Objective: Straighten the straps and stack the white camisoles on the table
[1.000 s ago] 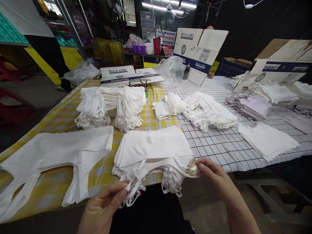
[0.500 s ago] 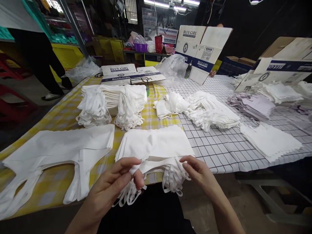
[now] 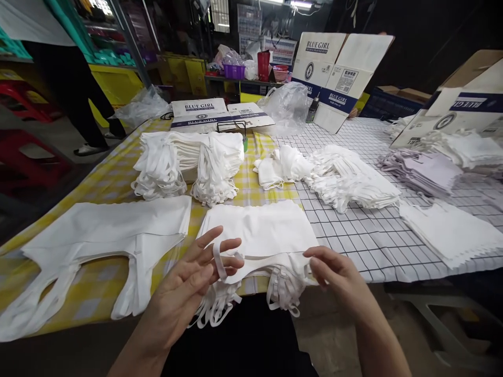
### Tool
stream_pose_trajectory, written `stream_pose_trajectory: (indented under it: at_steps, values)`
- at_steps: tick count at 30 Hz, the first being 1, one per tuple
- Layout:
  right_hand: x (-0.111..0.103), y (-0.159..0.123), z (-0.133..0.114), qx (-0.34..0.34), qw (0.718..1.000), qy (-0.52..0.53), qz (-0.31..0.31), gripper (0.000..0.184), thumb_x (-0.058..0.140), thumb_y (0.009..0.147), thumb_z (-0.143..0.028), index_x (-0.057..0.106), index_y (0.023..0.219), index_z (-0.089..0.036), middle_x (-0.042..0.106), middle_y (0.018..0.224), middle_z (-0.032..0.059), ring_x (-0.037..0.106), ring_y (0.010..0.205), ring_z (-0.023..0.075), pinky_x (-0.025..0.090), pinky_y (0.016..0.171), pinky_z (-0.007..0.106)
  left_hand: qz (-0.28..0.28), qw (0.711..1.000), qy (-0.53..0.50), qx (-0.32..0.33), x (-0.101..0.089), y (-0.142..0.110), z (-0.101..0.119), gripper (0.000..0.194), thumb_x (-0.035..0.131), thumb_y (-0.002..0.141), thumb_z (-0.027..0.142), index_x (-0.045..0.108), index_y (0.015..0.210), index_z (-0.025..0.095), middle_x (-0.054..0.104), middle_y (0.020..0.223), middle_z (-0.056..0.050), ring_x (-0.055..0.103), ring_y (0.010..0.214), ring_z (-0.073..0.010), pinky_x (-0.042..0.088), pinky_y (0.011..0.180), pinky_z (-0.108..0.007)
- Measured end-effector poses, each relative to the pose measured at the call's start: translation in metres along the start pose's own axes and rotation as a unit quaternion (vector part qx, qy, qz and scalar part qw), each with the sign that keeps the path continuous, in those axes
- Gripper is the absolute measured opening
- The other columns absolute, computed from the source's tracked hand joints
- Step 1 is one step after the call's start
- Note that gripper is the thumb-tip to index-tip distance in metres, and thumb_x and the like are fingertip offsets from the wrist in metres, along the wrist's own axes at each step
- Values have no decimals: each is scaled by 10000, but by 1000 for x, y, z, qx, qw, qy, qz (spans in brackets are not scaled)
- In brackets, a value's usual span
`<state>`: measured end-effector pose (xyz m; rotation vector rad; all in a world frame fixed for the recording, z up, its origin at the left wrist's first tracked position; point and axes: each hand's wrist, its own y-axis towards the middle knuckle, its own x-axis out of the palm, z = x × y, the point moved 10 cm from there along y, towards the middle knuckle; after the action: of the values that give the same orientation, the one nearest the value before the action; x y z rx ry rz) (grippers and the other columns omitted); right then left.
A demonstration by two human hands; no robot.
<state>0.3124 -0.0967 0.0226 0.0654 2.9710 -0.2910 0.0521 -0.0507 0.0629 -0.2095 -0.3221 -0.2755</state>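
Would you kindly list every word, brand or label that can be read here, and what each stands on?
"BLUE GIRL": flat white-and-blue carton on the table, on its white panel and again on its blue band.
"BLUE GIRL": standing carton, near the top and on its blue band.
Too small or blurred to read surely: fine print and emblems on both, the upside-down lettering on the right-hand carton.
Nothing readable on the front garment pile.
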Motion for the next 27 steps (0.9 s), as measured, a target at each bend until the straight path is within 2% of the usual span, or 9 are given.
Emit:
stream_pose_trajectory:
  at_steps: [3,6,8,12,15,17,19,23,27]
  values:
    - [-26,-14,-7,-14,997,65,47,181,571,841,-347,614,955,-213,494,647,-7,445,546,114,365,513,250,55,989,134,-4,-7,-6,-5,466,568,809,339,491,1262,264,684,994,-62,646,723,-166,492,738,-301]
    - [-41,-23,-9,-23,993,94,70,144,583,838,-325,624,926,-219,505,656,-1,459,541,117,375,515,258,107,945,306,42,-14,-15,0,383,545,819,375,558,1189,275,694,930,-18,620,577,-125,498,614,-252]
    - [-50,-27,-8,-30,991,92,92,142,589,834,-327,625,915,-216,504,654,-1,470,533,120,386,523,267,153,874,443,128,-16,-26,16,307,526,834,338,612,1126,295,702,919,11,653,656,-134,493,629,-230]
    - [-61,-30,-1,-33,988,61,135,156,586,837,-327,620,934,-210,518,645,-7,502,538,125,414,585,283,208,673,641,304,3,-55,41,378,496,847,194,582,1188,334,697,1025,53,657,887,-144,456,789,-227]
    - [-70,-34,2,-41,983,43,176,148,588,840,-313,618,951,-219,527,610,-18,516,568,127,417,628,275,265,626,678,278,-5,-62,45,429,443,864,168,515,1261,316,668,1113,21,625,981,-177,436,849,-273]
    - [-76,-36,3,-47,978,49,197,144,599,833,-302,619,954,-225,536,615,-19,530,598,132,423,652,272,313,656,657,200,-25,-62,45,388,412,880,225,519,1244,304,682,1058,-2,635,939,-192,456,805,-284]
    - [-78,-38,6,-50,976,68,202,144,608,826,-296,619,954,-229,552,651,-12,546,632,139,432,673,277,311,728,600,115,-46,-57,34,321,427,870,346,567,1154,297,700,941,1,655,832,-188,484,707,-260]
    - [-78,-40,7,-58,975,108,186,133,611,822,-280,624,944,-229,567,703,4,558,700,157,439,703,290,177,891,419,17,-55,-38,-1,317,543,761,509,632,914,246,689,829,7,645,818,-187,506,640,-203]
    - [-74,-41,2,-69,977,121,163,107,600,832,-267,630,926,-228,568,691,4,559,713,156,435,719,287,101,965,239,-29,-42,-32,-21,294,626,694,494,650,703,201,667,742,-21,634,828,-210,539,699,-242]
